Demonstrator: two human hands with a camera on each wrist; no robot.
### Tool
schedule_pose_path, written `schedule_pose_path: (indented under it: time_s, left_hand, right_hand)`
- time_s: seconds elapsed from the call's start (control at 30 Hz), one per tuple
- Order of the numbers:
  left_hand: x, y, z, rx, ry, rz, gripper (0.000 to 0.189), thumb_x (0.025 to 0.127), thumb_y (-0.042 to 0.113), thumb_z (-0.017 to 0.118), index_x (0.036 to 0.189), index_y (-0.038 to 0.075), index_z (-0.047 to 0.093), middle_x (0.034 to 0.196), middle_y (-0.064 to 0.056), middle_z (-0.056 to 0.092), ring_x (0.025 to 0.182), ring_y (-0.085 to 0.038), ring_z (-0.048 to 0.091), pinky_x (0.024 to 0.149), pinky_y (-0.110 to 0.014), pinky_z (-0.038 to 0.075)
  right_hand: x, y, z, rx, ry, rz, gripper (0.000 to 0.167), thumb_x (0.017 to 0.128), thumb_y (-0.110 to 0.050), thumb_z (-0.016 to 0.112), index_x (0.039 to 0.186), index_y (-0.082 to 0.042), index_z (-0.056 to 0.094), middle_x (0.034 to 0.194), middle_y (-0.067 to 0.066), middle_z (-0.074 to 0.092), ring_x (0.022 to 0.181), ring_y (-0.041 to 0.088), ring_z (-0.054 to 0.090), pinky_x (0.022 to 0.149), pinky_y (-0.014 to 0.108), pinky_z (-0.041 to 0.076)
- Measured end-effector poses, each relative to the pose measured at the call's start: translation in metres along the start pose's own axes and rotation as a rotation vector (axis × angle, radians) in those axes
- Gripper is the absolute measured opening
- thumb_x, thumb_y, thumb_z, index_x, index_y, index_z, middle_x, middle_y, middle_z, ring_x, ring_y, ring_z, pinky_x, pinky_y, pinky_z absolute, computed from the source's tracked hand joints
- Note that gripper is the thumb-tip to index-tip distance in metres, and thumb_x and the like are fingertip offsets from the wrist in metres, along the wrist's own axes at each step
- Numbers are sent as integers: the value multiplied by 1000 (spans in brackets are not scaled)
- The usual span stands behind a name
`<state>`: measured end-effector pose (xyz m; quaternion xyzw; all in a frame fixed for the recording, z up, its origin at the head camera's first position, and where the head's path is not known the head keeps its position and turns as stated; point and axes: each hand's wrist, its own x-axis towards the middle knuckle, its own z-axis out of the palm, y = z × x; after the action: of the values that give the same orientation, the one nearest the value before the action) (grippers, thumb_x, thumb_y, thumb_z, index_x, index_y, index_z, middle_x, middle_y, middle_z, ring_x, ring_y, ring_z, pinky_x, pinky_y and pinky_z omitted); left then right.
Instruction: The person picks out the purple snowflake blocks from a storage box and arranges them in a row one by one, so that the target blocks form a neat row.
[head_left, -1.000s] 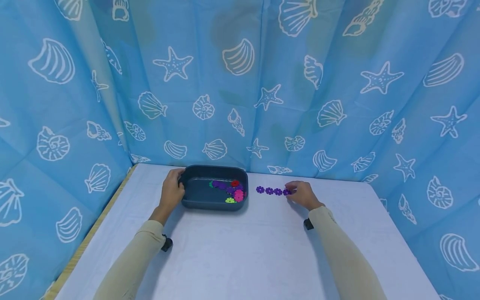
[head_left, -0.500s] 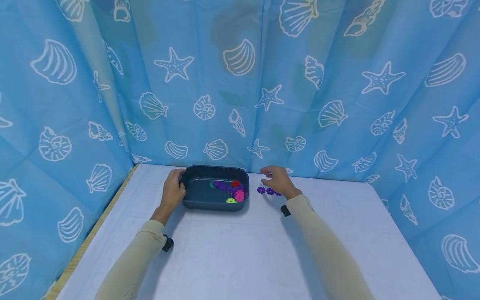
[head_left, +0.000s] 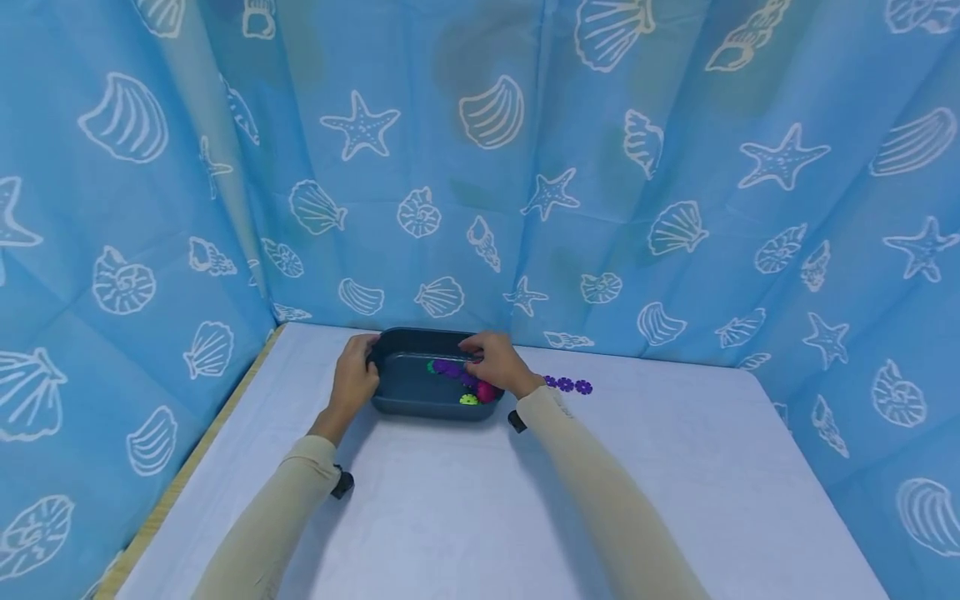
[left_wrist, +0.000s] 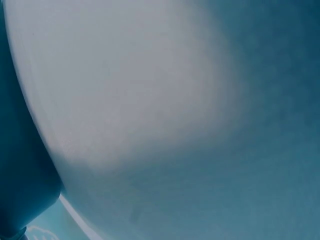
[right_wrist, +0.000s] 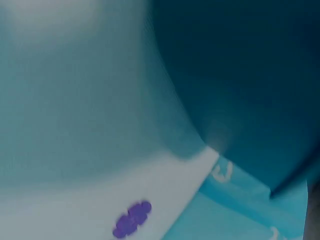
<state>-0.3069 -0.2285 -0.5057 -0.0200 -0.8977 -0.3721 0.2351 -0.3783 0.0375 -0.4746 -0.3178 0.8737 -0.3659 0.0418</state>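
Observation:
In the head view my left hand grips the left rim of a dark blue-grey tray. My right hand is over the tray's right side, its thumb and fingers apart above the pieces. Inside lie purple flower-shaped discs, a pink disc, a yellow-green disc and a bit of green. To the right of the tray, purple flower discs form a row on the table; my right wrist hides the row's left end. Some purple discs also show in the right wrist view.
A white cloth covers the table, with a wooden edge bare on the left. Behind and at the sides hangs a blue curtain with white shell prints. The left wrist view is mostly blurred cloth and shadow.
My right hand has let go of the purple disc at the row's right end and moved left, over the tray. My left hand stays on the tray rim. The head view has shifted slightly.

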Motion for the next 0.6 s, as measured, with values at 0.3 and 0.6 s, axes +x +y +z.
schedule_pose_path:
  time_s: [0.3,0.6]
  left_hand:
    - [-1,1,-1,-4,-4,3,46,85,-19,51,130,-6,50,128,-20,50,125,-32,51,107,-38,46]
    - [-1,0,-2,2,-7,-2,46,86,-18,52,131,-6,50,129,-20,50,125,-32,50,108,-38,46]
  right_hand:
    - [1,-4,12,-145,-112,93,37,87,-7,72,124,-3,66,121,9,65,107,22,64,95,35,55]
    - [6,-9,12,-364,-228,57,35,86,-9,73,120,-4,69,118,8,68,106,16,62,97,35,54]
